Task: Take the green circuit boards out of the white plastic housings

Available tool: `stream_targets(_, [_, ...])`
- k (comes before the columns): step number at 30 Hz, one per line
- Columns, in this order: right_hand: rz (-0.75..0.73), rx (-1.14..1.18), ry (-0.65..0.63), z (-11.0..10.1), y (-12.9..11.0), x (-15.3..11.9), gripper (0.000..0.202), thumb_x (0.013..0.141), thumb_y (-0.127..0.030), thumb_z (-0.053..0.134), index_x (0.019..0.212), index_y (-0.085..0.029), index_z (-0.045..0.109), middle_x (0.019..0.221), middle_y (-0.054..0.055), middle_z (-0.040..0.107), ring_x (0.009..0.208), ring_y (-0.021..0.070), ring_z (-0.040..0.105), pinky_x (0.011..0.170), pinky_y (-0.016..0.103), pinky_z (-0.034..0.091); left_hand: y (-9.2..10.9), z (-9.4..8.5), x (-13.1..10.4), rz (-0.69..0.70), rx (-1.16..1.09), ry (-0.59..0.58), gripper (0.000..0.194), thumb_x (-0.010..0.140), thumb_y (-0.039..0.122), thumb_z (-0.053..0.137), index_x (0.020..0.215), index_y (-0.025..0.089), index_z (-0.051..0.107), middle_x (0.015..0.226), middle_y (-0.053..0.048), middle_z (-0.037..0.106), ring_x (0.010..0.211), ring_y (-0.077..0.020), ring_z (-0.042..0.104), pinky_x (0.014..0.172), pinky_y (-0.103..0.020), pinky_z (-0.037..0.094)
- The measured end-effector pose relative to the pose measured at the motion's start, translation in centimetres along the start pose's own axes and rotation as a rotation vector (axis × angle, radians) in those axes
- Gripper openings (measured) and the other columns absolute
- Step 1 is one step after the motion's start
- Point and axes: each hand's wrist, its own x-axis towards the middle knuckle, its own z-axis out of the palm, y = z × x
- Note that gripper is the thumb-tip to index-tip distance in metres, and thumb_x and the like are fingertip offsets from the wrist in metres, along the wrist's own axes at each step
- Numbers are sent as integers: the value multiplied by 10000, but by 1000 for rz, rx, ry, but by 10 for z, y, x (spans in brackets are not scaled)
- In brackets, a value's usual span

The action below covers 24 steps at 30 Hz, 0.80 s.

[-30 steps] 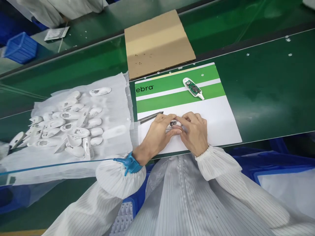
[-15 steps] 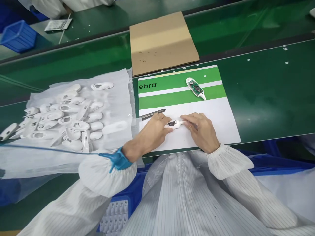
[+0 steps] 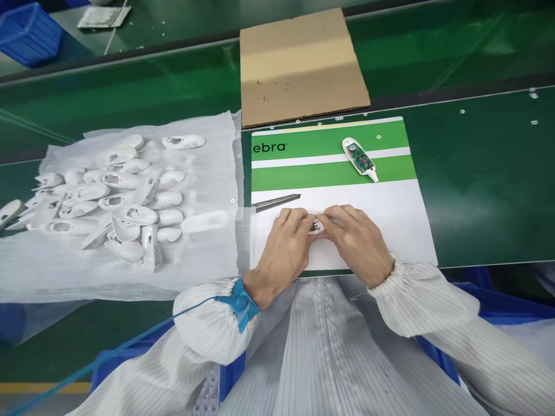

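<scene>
Both hands meet over the white lower part of a printed mat (image 3: 347, 254). Between them is a white thermometer-like housing (image 3: 318, 226) with a dark display window, mostly covered by fingers. My left hand (image 3: 288, 248) is closed on one end of it, a blue wrist strap at that wrist. The fingers of my right hand (image 3: 359, 240) are closed on the other end. Just beyond the left hand lie dark metal tweezers (image 3: 280, 202). Further up the mat rests an open white housing half with a green circuit board (image 3: 362, 160) in it.
Left of the mat, many white plastic shells (image 3: 125, 196) are heaped on white foam sheeting (image 3: 203, 254). A cardboard sheet (image 3: 303, 69) lies behind the mat. A blue bin (image 3: 30, 34) stands far left. The strap's blue cord (image 3: 130, 346) runs down leftward.
My hands have drawn closer together around the white housing, and the left fingers now cover more of it. The view has shifted slightly; the cord hangs lower.
</scene>
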Motion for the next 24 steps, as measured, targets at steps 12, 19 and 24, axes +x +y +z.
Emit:
stream_targets(12, [-27,-37,-71,-2,4,7,152,954,-159,531,964,-122,679,916,65,620,868,203,523,767,357,437,-21,-19,24,139,-61,-154,245,991,265,460,1146,126,589,1091,-115,587,1024,-238,509,906,-400,458])
stream_targets(19, [9,32,-40,0,-5,3,191,949,-116,503,988,-94,689,899,86,618,827,210,495,754,366,441,-31,0,43,211,-208,-68,274,1028,276,338,1166,131,525,1172,-135,551,1023,-232,475,945,-422,437])
stream_targets(24, [70,190,-36,-4,-4,7,180,949,-134,518,1012,-104,683,929,84,634,865,209,513,800,356,455,-32,-1,47,269,-190,-172,278,1025,235,250,908,160,491,906,-104,533,864,-228,473,858,-424,454])
